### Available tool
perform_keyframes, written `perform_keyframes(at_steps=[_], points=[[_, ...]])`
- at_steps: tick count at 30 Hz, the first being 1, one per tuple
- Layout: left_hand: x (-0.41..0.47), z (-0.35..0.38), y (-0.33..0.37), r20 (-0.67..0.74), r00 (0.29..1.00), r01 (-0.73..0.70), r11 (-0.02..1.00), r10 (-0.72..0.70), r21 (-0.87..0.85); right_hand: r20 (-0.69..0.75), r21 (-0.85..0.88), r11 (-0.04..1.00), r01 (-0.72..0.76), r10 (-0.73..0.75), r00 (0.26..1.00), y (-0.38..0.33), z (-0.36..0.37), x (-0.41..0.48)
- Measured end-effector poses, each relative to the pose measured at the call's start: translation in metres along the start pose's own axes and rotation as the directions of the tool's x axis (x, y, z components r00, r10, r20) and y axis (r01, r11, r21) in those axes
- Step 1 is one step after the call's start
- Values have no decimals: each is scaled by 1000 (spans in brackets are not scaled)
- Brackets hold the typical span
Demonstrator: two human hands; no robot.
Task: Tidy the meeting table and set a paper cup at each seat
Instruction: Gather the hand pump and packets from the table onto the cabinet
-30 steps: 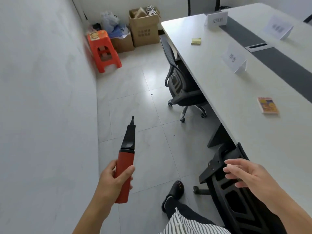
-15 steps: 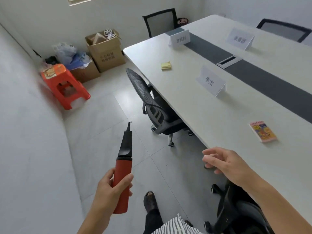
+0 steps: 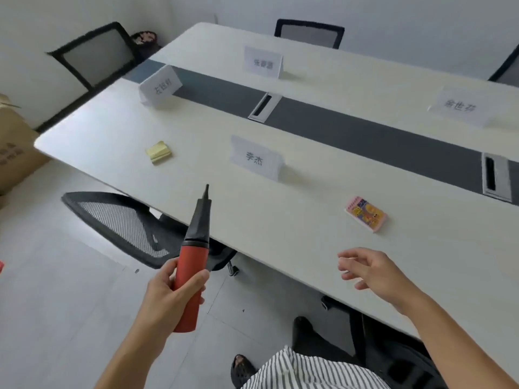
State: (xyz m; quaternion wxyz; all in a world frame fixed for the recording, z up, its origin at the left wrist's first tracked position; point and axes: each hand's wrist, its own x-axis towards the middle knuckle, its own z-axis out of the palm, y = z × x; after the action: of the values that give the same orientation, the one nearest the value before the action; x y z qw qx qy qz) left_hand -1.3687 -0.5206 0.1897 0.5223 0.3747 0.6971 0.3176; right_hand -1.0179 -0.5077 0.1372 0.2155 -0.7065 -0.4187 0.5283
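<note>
Red-and-black hand pump (image 3: 193, 262) is clasped in left grip (image 3: 168, 300), nozzle tilted over the bench (image 3: 280, 220) edge. Right grip (image 3: 370, 272) is held empty, fingers spread, above bench near the pink card pack (image 3: 366, 213). No paper cup is seen.

The left hand (image 3: 171, 293) is raised in front of the body, forearm bare, its fingers and thumb wrapped around a red pump (image 3: 191, 279) held upright and tilted slightly right. The right hand (image 3: 370, 272) reaches forward, empty, palm turned left, fingers loosely curled and spread, apparently hovering above the table edge.
</note>
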Motion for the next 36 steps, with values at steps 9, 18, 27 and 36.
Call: perform_keyframes(at_steps=[9,18,27,36], points=[[79,94,45,92,990,103,992,-110,77,-374,-445,881,-159,-21,927,32,-79,170],[109,114,72,22,983,176,974,-181,146,-313,-683,722,-112,-150,938,65,-80,236],[79,69,62,-110,983,155,987,-149,45,-156,-171,985,-11,-16,988,-6,-24,220],[-7,-54,-17,-303,930,151,967,-209,-205,276,191,980,62,-114,954,-113,126,121]])
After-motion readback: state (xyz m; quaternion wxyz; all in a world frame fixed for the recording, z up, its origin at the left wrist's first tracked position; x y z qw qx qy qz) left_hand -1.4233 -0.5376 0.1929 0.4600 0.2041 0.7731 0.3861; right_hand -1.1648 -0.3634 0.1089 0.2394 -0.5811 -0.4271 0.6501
